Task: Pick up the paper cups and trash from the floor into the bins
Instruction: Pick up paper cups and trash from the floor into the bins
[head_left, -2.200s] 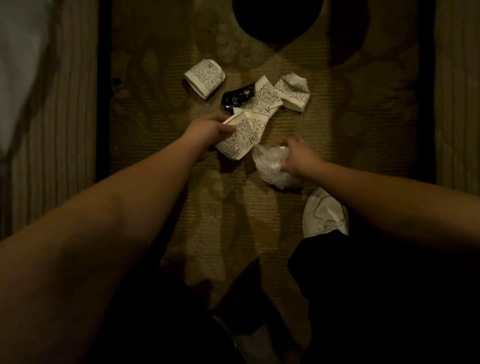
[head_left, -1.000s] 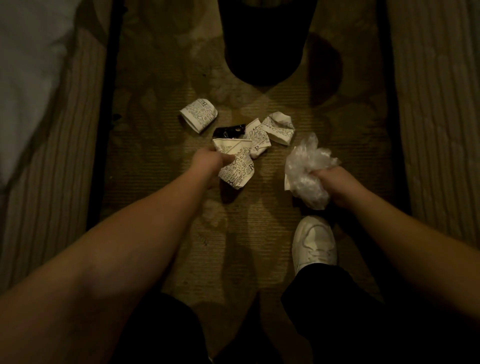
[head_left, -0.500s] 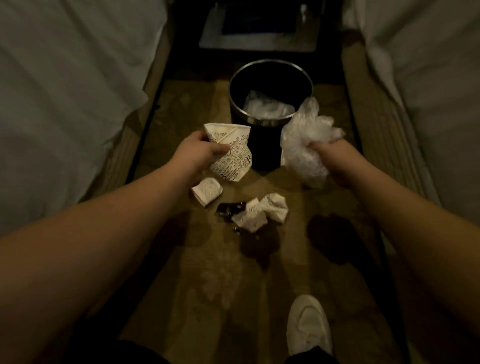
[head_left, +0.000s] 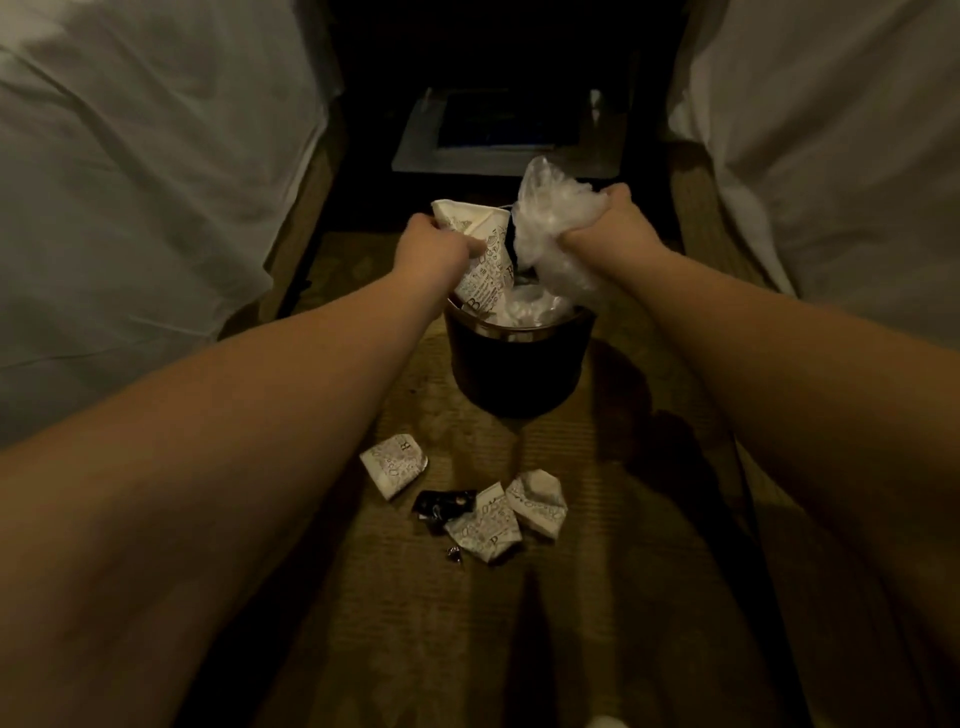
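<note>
A dark round bin (head_left: 514, 374) stands on the carpet between two beds, with clear plastic inside it. My left hand (head_left: 434, 252) grips a crushed printed paper cup (head_left: 485, 265) over the bin's left rim. My right hand (head_left: 610, 228) clutches a crumpled clear plastic bag (head_left: 550, 228) above the bin's right side. On the floor in front of the bin lie three crushed paper cups: one at the left (head_left: 395, 465), one in the middle (head_left: 485, 527), one at the right (head_left: 537, 501). A black wrapper (head_left: 441, 504) lies among them.
White-sheeted beds (head_left: 130, 182) flank the narrow carpet strip (head_left: 597, 597) on both sides. A dark nightstand with a framed pad (head_left: 498, 130) stands behind the bin. A small dark scrap (head_left: 455, 554) lies near the cups.
Both hands rose from the floor with the cup and the plastic bag and moved forward over the bin. The view tilted up from the floor to the bin and beds.
</note>
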